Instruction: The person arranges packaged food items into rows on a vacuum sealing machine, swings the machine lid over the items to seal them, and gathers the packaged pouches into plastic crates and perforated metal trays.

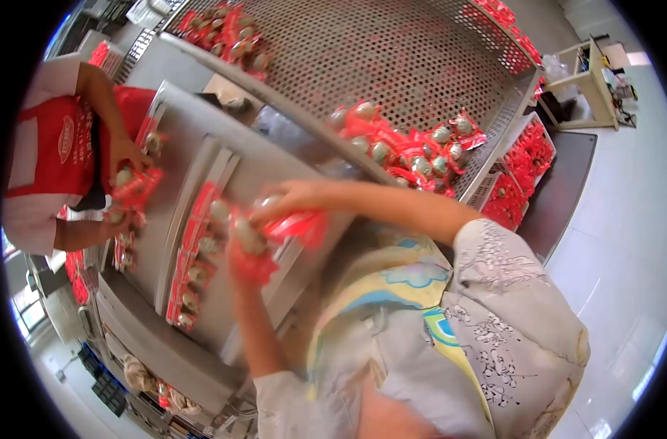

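Both the right hand [293, 203] and the left hand [241, 256] are bare, with no glove showing, and the forearms behind them are uncovered. Further back along the right hand's arm, a short, wide right sleeve [502, 252] in light grey bears thin dark drawings of twigs and blossoms; the left hand's arm runs into a plainer-looking left sleeve [281, 399] of similar grey. Between the arms, back from both hands, a yellow-edged apron [414, 275] carries pale blue flower shapes and curved blue bands, partly blurred.
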{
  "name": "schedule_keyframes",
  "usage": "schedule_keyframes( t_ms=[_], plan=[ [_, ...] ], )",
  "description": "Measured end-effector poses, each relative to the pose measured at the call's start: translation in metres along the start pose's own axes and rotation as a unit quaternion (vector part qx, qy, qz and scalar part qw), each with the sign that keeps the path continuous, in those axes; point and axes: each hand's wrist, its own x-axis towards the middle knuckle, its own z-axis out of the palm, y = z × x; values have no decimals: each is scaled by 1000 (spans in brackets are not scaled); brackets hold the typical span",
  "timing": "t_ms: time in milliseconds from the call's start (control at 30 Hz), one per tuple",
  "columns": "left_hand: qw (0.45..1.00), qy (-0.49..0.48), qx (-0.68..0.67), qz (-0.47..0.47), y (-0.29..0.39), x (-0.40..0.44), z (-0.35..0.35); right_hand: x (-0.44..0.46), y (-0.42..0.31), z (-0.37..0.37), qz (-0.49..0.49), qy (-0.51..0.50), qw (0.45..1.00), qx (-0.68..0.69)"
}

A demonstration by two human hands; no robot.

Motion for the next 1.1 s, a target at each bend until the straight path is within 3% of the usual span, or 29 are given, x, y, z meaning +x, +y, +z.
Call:
schedule_keyframes(
  t_ms=[33, 67, 100, 167, 233, 267, 300, 333, 367, 400, 467, 567, 633, 767, 800, 833, 867, 900, 933, 967, 1033, 1100],
  plan=[
    [998, -54, -16, 9, -8, 21, 44, -20, 3, -32, -82, 60, 995, -1],
    [999, 6, 3, -37, -19, 42, 90, -46, 3, -66, -94, 98, 991, -9],
    [995, -75, 65, -17, -41, 73, 107, -74, 3, -95, -105, 137, 985, -14],
    [933, -199, 298, 10, -72, 110, 177, -127, 12, -145, -94, 215, 972, -29],
    [939, -218, 266, -7, -129, 152, 222, -165, 41, -194, -67, 299, 951, -41],
    [918, -234, 312, -77, -153, 179, 228, -176, 71, -222, -53, 322, 945, 7],
    [912, -223, 344, -27, -191, 206, 229, -183, 100, -246, -39, 343, 937, 52],
    [862, -213, 458, -49, -206, 223, 237, -190, 116, -261, -22, 356, 931, 73],
    [853, -187, 485, -37, -238, 243, 235, -197, 130, -270, -3, 367, 925, 95],
    [808, -177, 561, -13, -242, 243, 243, -202, 143, -277, 17, 377, 919, 118],
    [685, -145, 714, 18, -236, 236, 265, -206, 162, -288, 75, 420, 904, -33],
    [536, -126, 808, 211, -269, 251, 235, -198, 177, -307, 153, 484, 827, -243],
    [499, -153, 815, 252, -288, 264, 211, -191, 151, -288, 176, 530, 715, -421],
    [380, -169, 878, 237, -285, 239, 203, -166, 163, -276, 186, 568, 623, -505],
    [351, -155, 896, 225, -286, 232, 204, -163, 166, -266, 183, 559, 627, -511],
    [386, -176, 888, 176, -272, 220, 213, -162, 170, -255, 173, 547, 632, -520],
    [424, -187, 877, 128, -257, 209, 222, -167, 179, -247, 103, 546, 651, -518],
    [430, -188, 875, 120, -258, 205, 218, -172, 190, -244, 120, 538, 632, -545],
    [398, -208, 888, 97, -252, 200, 222, -180, 188, -242, 83, 526, 626, -570],
    [436, -193, 875, 88, -249, 189, 222, -182, 170, -233, 213, 510, 670, -496],
    [472, -230, 839, 145, -230, 168, 223, -191, 197, -257, 402, 513, 653, -385],
    [571, -197, 761, 235, -214, 144, 207, -186, 217, -270, 465, 535, 596, -378]
  ],
)
